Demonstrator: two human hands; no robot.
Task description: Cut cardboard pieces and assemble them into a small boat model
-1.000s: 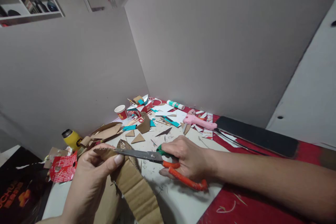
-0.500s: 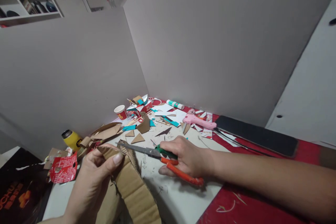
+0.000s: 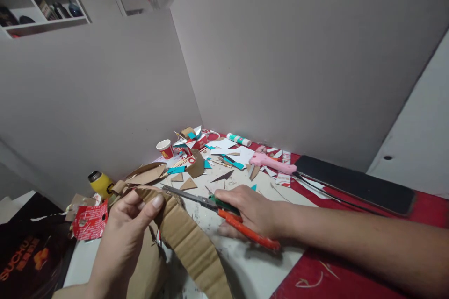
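Note:
My left hand (image 3: 131,224) pinches the upper end of a long, ridged strip of corrugated cardboard (image 3: 192,247), thumb on its face. The strip curves down toward the bottom edge of the view. In my right hand (image 3: 249,212) is a pair of scissors (image 3: 229,219) with orange and green handles, the fingers closed about them. Their blades point left and lie close together, tips beside the strip's top edge near my left thumb. Whether the blades touch the cardboard I cannot tell. A larger brown cardboard piece (image 3: 147,266) lies under my left hand.
Paper and cardboard scraps (image 3: 189,183) litter the white board. Behind them are a paper cup (image 3: 164,148) and a glue stick (image 3: 239,139). A pink glue gun (image 3: 273,162) with a black cable lies by a dark panel (image 3: 354,184). A yellow bottle (image 3: 101,185) stands left.
The scissor blades have come closer together, and the orange handles have drawn together. The strip hangs slightly farther right. The whole view has shifted a little.

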